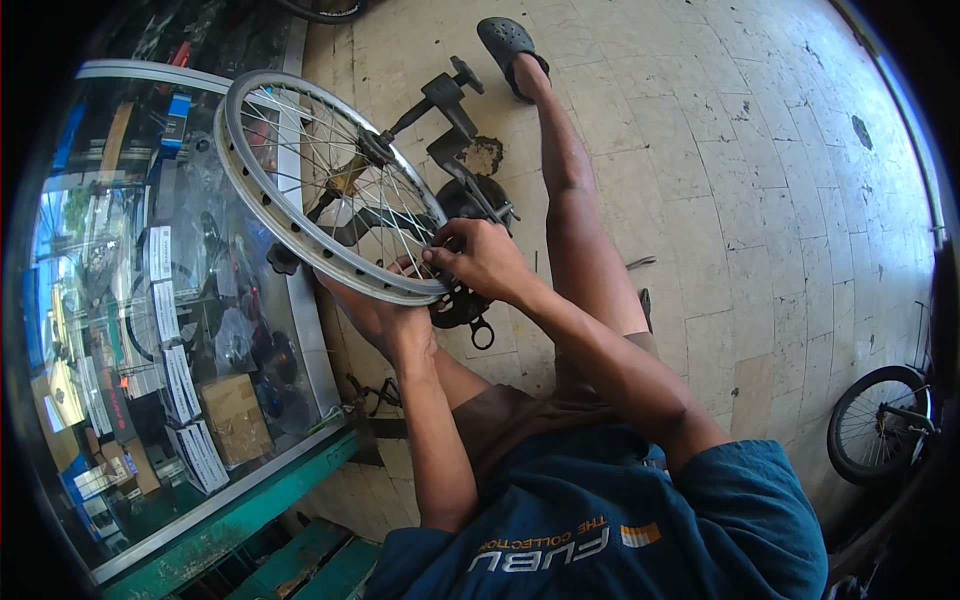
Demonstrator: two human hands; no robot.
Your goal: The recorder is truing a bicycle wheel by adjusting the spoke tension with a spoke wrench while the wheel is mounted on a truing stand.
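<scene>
A silver spoked bicycle rim (255,215) without a tyre is mounted on a black metal stand (450,120), tilted in front of me. My right hand (470,255) is at the rim's near right side, its fingers bent and pinched at the spokes just inside the rim; what exactly they hold is too small to make out. My left hand (400,305) is below that same part of the rim, its fingers curled up behind it and largely hidden. A black tool with a ring end (482,333) hangs below the rim, near both hands.
A glass-topped display case (240,325) with boxes and bagged parts stands at my left, above green boards (300,560). My leg, in a dark clog (505,45), stretches over the tiled floor (750,220). A small tool (640,262) lies there; a bicycle (870,425) is at far right.
</scene>
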